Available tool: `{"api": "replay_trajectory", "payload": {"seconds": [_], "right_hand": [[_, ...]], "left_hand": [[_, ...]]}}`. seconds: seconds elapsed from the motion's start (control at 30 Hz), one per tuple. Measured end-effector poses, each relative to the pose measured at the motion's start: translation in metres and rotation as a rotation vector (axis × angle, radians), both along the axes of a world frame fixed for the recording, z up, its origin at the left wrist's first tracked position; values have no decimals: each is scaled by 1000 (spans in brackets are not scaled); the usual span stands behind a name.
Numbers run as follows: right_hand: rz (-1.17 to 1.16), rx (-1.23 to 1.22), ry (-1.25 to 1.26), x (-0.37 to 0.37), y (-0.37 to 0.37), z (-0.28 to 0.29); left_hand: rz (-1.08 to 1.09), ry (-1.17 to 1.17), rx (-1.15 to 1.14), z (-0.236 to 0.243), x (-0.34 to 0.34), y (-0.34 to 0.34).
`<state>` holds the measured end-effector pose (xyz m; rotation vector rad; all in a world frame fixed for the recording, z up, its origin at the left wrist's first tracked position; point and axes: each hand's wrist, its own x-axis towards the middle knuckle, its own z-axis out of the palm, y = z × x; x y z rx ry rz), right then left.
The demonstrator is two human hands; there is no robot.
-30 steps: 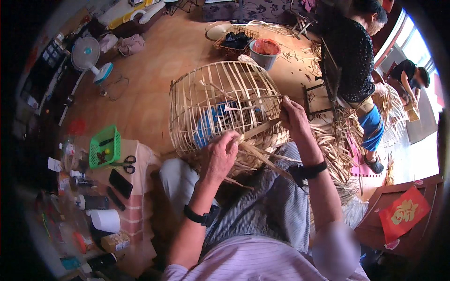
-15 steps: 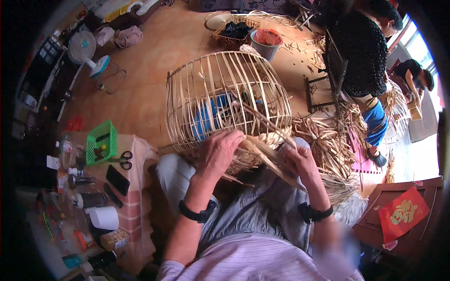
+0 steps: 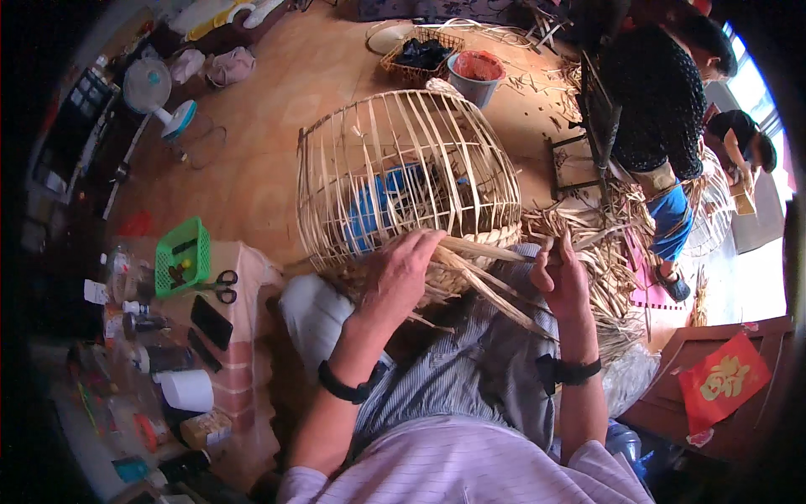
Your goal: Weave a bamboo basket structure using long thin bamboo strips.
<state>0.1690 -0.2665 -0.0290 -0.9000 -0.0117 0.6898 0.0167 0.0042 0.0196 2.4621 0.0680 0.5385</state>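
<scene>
While the big round basket (image 3: 409,181) rests on the person's lap, both hands work at its woven bottom edge. The left hand (image 3: 401,270) lies flat on the weave, fingers pressing down on the strips but not closed around any of them. The right hand (image 3: 561,270) is closed around a long flat strip (image 3: 487,249) that runs across from the basket's edge.

To do this bit well, I think the left hand should keep pushing the weave down so it does not spring up. The right hand should pull the strip snug, not too hard, because thin strips like this may crack or bend. It looks best to keep the strip flat, with no twist, and slide it close against the row under it.

Loose strips (image 3: 588,244) lie in a pile just beside the right knee. On the low table to the left sit a green tray (image 3: 181,254), scissors (image 3: 220,284) and a phone (image 3: 211,321). Another person (image 3: 659,109) works across the room.
</scene>
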Motion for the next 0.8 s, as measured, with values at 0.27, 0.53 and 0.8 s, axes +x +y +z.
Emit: {"api": "replay_trajectory", "payload": {"seconds": [0.27, 0.53, 0.8], "right_hand": [[-82, 7, 52, 17, 10, 2], [-124, -202, 0, 29, 20, 6], [-71, -317, -92, 27, 23, 9]], "left_hand": [[-23, 101, -245, 1, 14, 14], [-198, 139, 330, 23, 38, 22], [155, 77, -212, 45, -3, 45]]}}
